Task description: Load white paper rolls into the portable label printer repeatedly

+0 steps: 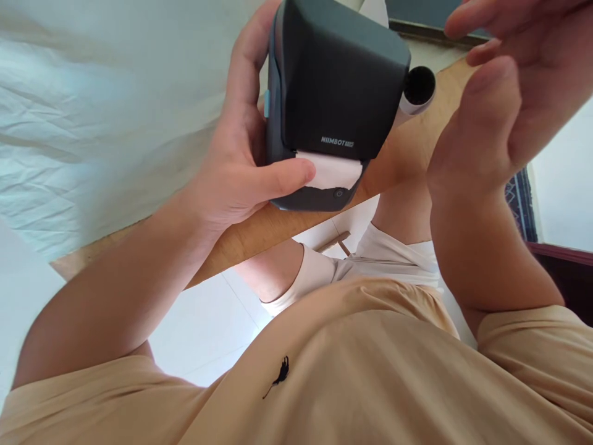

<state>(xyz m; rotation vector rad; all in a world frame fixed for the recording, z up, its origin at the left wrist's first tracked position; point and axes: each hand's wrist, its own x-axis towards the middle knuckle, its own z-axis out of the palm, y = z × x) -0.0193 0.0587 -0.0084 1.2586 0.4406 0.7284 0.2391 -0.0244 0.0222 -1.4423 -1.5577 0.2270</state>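
A dark grey label printer (343, 93), marked NIIMBOT, is gripped along its left side by my left hand (250, 148). My left thumb presses on the white paper strip (338, 171) that sticks out of the slot at its front. Below that strip a power button (339, 193) shows. My right hand (504, 93) is raised at the upper right, apart from the printer, with its fingers spread and nothing in them. Between the printer and that hand lies a white roll or tube (416, 93) with a dark hollow end, close to the printer's right side.
A wooden table edge (250, 241) runs under the printer. Pale crumpled sheeting (92, 123) covers the left side. A dark flat panel (430, 11) lies at the top right. Below the table are my legs and a light tiled floor (217, 321).
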